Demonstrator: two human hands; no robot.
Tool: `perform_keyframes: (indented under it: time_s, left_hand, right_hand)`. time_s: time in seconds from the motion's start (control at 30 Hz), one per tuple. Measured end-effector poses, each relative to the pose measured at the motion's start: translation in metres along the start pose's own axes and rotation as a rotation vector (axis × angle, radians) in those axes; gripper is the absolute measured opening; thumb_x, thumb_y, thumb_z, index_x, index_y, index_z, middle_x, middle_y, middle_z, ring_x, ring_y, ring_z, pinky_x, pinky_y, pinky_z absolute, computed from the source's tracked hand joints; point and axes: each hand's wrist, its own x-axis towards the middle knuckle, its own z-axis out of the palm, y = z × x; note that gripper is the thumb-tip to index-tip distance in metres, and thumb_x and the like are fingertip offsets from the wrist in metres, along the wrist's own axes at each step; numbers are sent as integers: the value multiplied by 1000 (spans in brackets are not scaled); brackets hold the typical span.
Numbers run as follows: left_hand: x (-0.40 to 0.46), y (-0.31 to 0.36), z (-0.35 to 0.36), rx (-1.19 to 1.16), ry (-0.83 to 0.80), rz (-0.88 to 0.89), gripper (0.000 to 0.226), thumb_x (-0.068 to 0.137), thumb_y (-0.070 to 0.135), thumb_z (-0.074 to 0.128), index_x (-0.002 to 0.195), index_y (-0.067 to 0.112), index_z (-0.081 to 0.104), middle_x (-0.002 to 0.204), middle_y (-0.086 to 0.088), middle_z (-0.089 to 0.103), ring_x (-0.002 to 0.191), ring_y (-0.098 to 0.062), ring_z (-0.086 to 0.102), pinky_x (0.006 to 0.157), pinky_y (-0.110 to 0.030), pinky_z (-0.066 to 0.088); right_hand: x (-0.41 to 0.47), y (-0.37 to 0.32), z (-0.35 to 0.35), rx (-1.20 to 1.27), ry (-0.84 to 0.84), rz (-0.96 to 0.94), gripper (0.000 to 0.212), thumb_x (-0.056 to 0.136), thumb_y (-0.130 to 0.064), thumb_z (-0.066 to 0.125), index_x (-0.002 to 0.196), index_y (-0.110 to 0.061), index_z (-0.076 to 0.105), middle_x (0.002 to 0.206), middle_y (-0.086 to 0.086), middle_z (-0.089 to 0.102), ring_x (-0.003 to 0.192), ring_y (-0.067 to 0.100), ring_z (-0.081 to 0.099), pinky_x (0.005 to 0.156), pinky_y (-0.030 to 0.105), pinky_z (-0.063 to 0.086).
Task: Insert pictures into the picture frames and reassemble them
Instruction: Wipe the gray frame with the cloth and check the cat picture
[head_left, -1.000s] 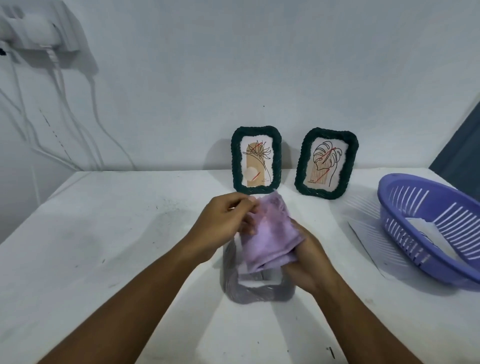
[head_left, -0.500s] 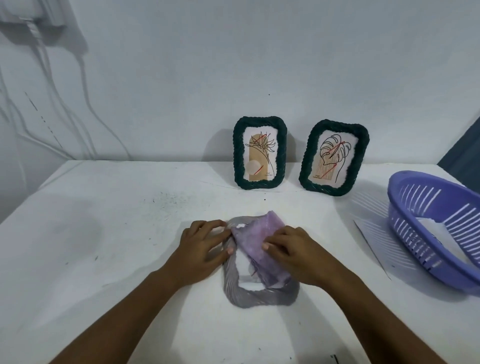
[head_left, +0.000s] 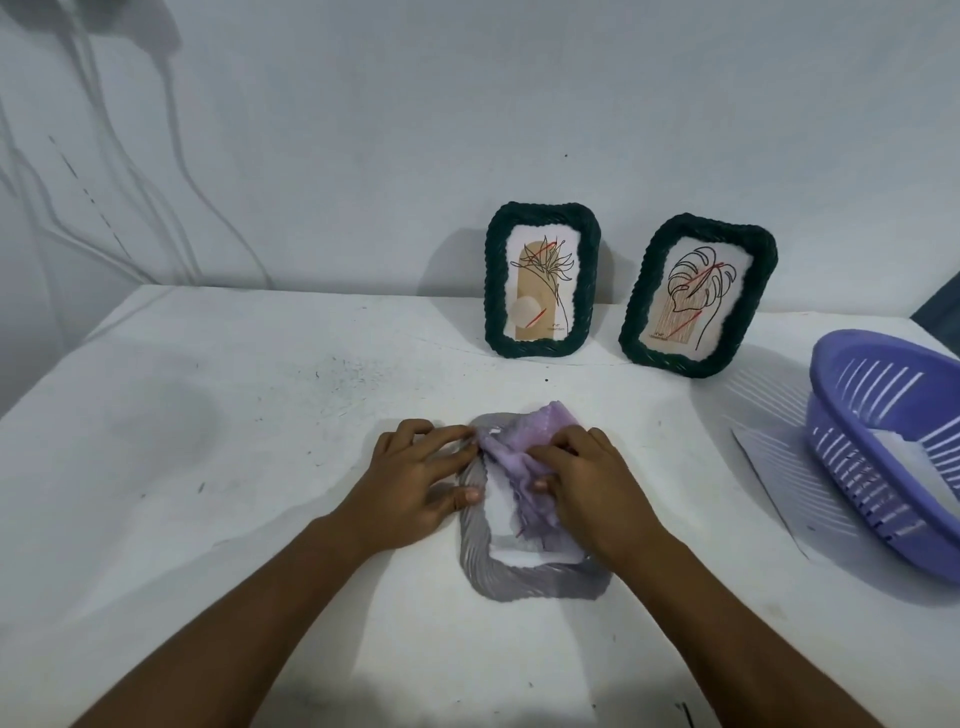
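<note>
A grey ribbed picture frame (head_left: 524, 579) lies flat on the white table (head_left: 208, 467) in front of me. A crumpled lilac cloth (head_left: 519, 452) rests on its glass. My right hand (head_left: 587, 483) presses down on the cloth, fingers bent over it. My left hand (head_left: 421, 478) lies flat on the frame's left edge, fingertips touching the cloth's corner. Two dark green woven frames with line-drawing pictures lean against the wall: one (head_left: 543, 280) straight behind, the other (head_left: 696, 296) to its right.
A purple slotted plastic basket (head_left: 883, 457) stands at the right edge with something white inside. A white sheet of paper (head_left: 769, 467) lies half under it. Cables hang down the wall at the far left.
A second ago both hands held the cloth bunched above the frame. They have lowered it onto the glass, and the right hand has slid a little across it since.
</note>
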Motion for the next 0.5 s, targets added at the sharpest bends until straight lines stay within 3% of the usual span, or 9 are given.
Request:
perform_keyframes:
  time_s: [0.17,0.27,0.33,0.43,0.5]
  left_hand:
    - [0,1,1,-11,26,2,58,87,67,32,126,32,57,137,12,50,117,-19,38,90,-36,32]
    - [0,0,2,-10,32,2,52,87,63,39,125,33,58,136,13,51,117,-20,41,91,-38,37]
    - [0,-2,4,19,45,15,54,87,62,40,127,31,56,137,12,51,116,-20,41,90,-41,40]
    - [0,-4,5,2,54,-2,65,85,71,32,130,30,56,138,13,50,117,-19,39,91,-41,37]
    - [1,-4,4,-11,48,-18,71,82,76,30,129,31,57,139,15,48,117,-19,37,92,-40,34]
  right_hand:
    - [16,-13,7,103,32,18,23,72,-11,74,95,-9,73,89,12,62,88,35,56,73,28,40]
    - [0,-23,2,169,-70,-82,24,81,-24,65,98,-9,71,98,11,64,93,29,57,80,30,44]
    - [-17,-25,-7,129,-142,-151,21,81,-28,60,91,-12,70,90,7,64,86,24,57,75,25,41]
    - [-23,-10,-15,74,-200,-174,17,69,-26,72,83,-16,71,80,3,66,75,22,60,67,20,39]
    - [-12,-1,-19,41,-249,-88,24,68,-22,78,91,-18,72,89,4,66,82,25,61,70,25,45]
